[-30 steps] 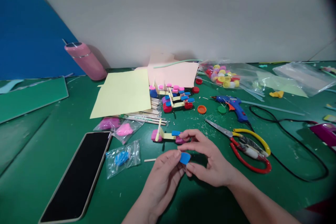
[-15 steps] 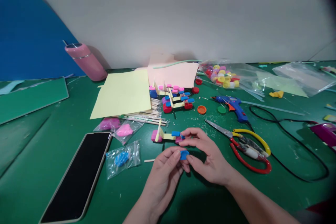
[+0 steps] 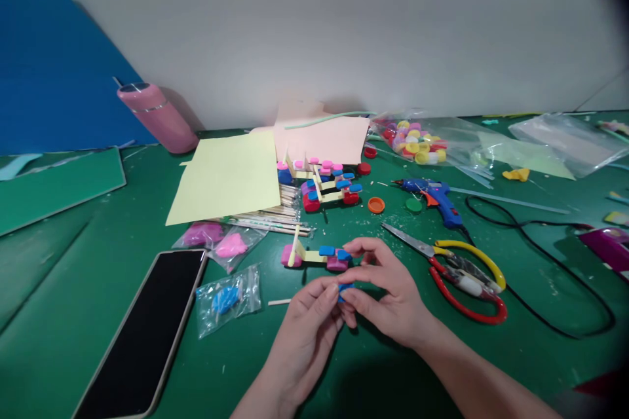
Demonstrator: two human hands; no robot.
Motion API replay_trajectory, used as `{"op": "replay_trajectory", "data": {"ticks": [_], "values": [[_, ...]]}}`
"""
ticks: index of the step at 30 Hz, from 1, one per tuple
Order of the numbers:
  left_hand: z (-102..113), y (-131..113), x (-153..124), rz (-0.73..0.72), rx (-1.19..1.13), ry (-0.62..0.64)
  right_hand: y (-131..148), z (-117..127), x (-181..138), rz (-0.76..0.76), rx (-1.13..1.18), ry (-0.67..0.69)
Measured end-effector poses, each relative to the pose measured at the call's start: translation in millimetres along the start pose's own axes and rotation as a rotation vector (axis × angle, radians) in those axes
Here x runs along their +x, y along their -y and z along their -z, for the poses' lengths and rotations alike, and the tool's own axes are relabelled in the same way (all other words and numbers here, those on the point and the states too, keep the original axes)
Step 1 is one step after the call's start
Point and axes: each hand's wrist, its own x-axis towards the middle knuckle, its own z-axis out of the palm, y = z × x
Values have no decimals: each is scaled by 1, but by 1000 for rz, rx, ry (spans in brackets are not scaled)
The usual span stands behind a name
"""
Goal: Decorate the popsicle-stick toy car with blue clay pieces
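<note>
Between both hands is a small piece of blue clay (image 3: pixel 344 289). My left hand (image 3: pixel 312 314) pinches it with thumb and fingers. The thumb and fingers of my right hand (image 3: pixel 388 291) close on its other side and cover much of it. Just beyond lies a small toy car (image 3: pixel 313 255) with a pale wooden stick frame, magenta cap wheels and blue clay pieces on its right end. My right fingertips are close to that end; whether they touch it I cannot tell. A thin stick (image 3: pixel 279 302) pokes out left of my left hand.
Finished-looking toy cars (image 3: pixel 334 191) stand behind. A phone (image 3: pixel 142 334), a bag of blue clay (image 3: pixel 228 300) and bags of pink clay (image 3: pixel 230 245) lie left. Scissors (image 3: pixel 457 272) and a blue glue gun (image 3: pixel 435 198) with a black cord lie right. A pink bottle (image 3: pixel 160 119) leans behind.
My right thumb and fingers have closed further over the blue clay, so less of it shows. My left hand has hardly moved. The view has shifted slightly.
</note>
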Motion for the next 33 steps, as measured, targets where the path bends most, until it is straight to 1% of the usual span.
{"op": "replay_trajectory", "data": {"ticks": [5, 9, 14, 19, 26, 33], "values": [[0, -1, 1, -20, 3, -24, -1, -1, -1, 45, -71, -52], [0, -1, 2, -26, 1, -37, -1, -1, -1, 46, -109, -46], [0, -1, 2, -27, 0, -60, 0, -2, -1, 57, -86, -37], [-1, 0, 2, -37, 2, -50, -1, -3, -1, 49, -71, -42], [-2, 1, 0, -42, 5, -57, -2, -4, -2, 77, -83, -61], [1, 1, 0, -32, -15, -43, -3, -4, -2, 54, -79, -43]]}}
